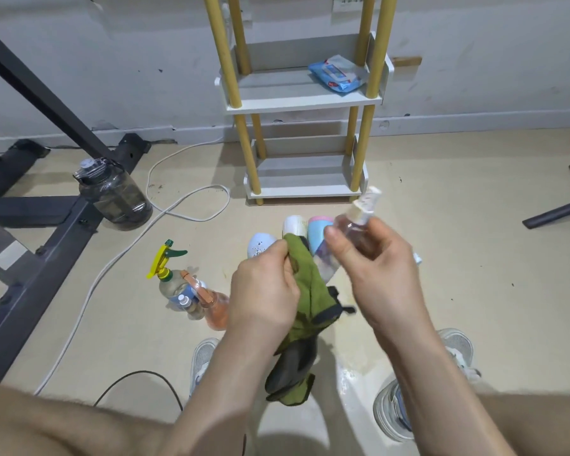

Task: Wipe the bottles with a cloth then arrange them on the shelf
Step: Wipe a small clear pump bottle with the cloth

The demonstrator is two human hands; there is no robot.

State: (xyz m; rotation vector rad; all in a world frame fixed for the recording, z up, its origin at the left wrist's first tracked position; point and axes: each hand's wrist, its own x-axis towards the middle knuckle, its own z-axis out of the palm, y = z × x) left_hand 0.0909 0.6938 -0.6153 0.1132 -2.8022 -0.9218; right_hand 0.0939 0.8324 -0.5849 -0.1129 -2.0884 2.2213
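Right hand (375,274) curls its fingers and thumb round a small clear spray bottle (359,228), tilted with its white nozzle up and to the right; what it contains I cannot tell. Left hand (264,291) grips a green cloth (310,291), which hangs down between the forearms. On the floor (458,258) behind the hands lie a white bottle (293,225) and a blue bottle (316,232), side by side. Further left stand a clear trigger sprayer (168,278) and an orange-tinted bottle (216,307). Against the wall, the shelf (303,100) holds a blue wipes packet (338,74) on its upper tier.
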